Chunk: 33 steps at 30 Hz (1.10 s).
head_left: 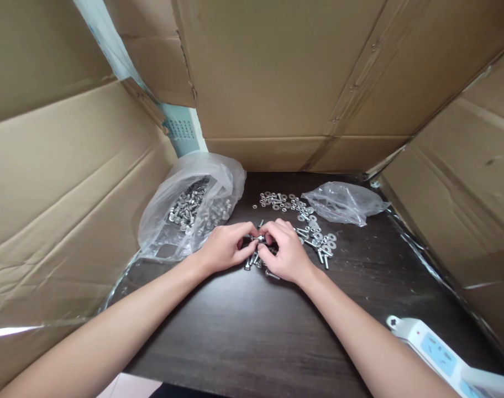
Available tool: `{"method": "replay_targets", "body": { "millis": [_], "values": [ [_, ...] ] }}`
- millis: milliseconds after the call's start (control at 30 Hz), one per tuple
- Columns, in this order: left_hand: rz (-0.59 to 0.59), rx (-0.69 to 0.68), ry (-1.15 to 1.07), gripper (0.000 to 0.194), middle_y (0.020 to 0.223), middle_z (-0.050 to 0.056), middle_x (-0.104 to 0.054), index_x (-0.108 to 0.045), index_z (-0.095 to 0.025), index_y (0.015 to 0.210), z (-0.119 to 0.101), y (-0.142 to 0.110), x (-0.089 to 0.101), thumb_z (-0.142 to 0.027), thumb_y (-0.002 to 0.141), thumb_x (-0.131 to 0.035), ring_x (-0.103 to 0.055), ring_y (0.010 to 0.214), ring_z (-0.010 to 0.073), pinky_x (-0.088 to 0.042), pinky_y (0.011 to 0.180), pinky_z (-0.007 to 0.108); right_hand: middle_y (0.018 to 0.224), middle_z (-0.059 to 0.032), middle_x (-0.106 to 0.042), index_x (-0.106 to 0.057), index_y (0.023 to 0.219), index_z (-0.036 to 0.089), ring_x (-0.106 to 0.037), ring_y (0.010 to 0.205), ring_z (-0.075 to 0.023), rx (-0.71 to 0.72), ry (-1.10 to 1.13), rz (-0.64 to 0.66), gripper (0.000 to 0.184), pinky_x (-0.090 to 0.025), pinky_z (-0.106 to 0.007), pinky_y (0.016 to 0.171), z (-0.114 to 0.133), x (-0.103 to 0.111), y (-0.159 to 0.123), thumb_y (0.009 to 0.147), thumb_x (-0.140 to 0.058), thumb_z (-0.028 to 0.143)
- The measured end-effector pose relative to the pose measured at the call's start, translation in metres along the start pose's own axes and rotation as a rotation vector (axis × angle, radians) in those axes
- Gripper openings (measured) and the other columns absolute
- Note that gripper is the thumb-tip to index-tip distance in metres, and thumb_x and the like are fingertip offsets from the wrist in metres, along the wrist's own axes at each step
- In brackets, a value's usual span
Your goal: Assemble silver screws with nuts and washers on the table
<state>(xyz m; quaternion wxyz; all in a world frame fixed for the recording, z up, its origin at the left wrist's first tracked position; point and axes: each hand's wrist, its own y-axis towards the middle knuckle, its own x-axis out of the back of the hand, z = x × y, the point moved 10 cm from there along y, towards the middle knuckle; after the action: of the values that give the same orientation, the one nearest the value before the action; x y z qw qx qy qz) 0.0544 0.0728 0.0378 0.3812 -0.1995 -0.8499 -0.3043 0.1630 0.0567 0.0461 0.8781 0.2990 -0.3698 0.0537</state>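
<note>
I am holding one small metal bolt point(259, 239) above the dark tabletop point(243, 326), midway between my hands and over the near cluster of loose bolts point(248, 264); my left hand point(227, 244) is pinching one end, thumb and forefinger drawn narrow; my right hand point(284, 251) is curling its thumb and fingers about the other end, where a bright, nut-like collar is showing; exact pad contact on the far side is lying hidden, and I cannot tell it.

Handling, in my judgement: the piece is likely weighing little; it is appearing rigid and not fragile; the polished shank is probably offering slippery purchase, so the collar's edges are promising the surer grip for the right fingertips, with the left pair best steadying the opposite end.

To the right of my right hand, washers point(330, 245) are lying among further bolts; left of my left hand, a clear plastic bag point(231, 168) is containing many more fasteners point(189, 207).
</note>
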Motion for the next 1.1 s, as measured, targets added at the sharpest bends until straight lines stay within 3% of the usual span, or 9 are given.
{"method": "replay_targets", "body": {
  "millis": [567, 1100],
  "values": [
    [-0.011, 0.017, 0.009, 0.007, 0.068, -0.004, -0.063, -0.066, -0.020, 0.096, 0.0004, 0.0007, 0.0018, -0.025, 0.091, -0.063, -0.057, 0.057, 0.0119, -0.040, 0.060, 0.023, 0.069, 0.0005, -0.054, -0.054, 0.083, 0.021, -0.050, 0.071, -0.0195, 0.004, -0.032, -0.021, 0.004, -0.035, -0.034, 0.071, -0.0008, -0.0004, 0.0005, 0.086, -0.054, 0.019],
    [-0.029, 0.028, -0.019, 0.008, 0.069, -0.004, -0.063, -0.064, -0.021, 0.097, 0.0033, -0.0002, 0.0021, -0.027, 0.094, -0.060, -0.057, 0.056, 0.0115, -0.042, 0.060, 0.023, 0.062, -0.0011, -0.052, -0.042, 0.066, 0.022, -0.046, 0.068, -0.0191, 0.006, -0.117, 0.019, 0.041, -0.031, -0.036, 0.069, -0.0043, -0.0039, 0.0016, 0.106, -0.039, 0.029]
  ]
}}
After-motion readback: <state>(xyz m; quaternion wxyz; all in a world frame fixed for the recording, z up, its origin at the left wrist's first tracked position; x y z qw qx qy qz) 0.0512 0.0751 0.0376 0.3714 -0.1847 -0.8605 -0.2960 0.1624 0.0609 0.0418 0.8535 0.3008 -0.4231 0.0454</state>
